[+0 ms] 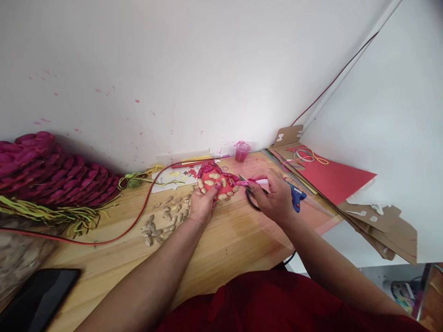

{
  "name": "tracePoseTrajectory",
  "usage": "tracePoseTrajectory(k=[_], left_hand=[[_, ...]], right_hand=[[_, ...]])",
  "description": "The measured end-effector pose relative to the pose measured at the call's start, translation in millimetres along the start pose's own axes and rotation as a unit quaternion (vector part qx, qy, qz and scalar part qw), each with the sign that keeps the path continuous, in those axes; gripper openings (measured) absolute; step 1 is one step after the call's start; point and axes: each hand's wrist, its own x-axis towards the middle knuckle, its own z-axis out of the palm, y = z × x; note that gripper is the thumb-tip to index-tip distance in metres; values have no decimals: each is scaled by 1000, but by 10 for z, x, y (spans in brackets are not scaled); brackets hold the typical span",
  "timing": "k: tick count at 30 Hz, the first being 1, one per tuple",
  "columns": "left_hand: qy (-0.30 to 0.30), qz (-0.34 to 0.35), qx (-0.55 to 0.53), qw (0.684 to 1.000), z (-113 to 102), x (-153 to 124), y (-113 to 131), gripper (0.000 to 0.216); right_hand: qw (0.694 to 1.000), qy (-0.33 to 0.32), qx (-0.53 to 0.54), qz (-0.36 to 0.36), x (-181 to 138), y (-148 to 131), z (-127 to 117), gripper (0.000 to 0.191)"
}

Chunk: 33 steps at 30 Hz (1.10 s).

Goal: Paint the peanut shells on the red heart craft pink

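A round red craft piece [217, 180] with peanut shells glued around its rim lies on the wooden table [221, 249]. My left hand [203, 203] rests at its near left edge, fingers curled and pressing it down. My right hand [275, 193] is closed around a thin white and pink brush or pen [254, 182], whose tip points at the piece's right side. Black scissors [252, 197] and a blue glue gun [296, 195] lie under and beside my right hand.
Loose peanut shells [166, 219] lie left of the piece. A pink paint cup [242, 151] stands by the wall. Magenta petal bundles [51, 173], a red cable [138, 216], red paper [332, 177], cardboard pieces [384, 226] and a dark phone [38, 297] surround the work spot.
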Motion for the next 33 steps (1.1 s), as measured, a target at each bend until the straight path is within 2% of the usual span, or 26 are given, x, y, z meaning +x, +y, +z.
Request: tracePoseTrajectory(k=[10, 18, 27, 33], left_hand=[[-11, 10, 3, 1000, -11, 13, -25, 53], [5, 8, 15, 1000, -17, 17, -28, 51], [-4, 7, 17, 1000, -64, 37, -67, 48], [1, 6, 12, 1000, -23, 17, -28, 48]], right_hand=[[999, 0, -24, -27, -5, -38, 7, 10], [998, 2, -28, -59, -14, -46, 32, 6], [998, -7, -20, -62, -26, -64, 36, 6], [998, 5, -26, -62, -23, -58, 12, 5]])
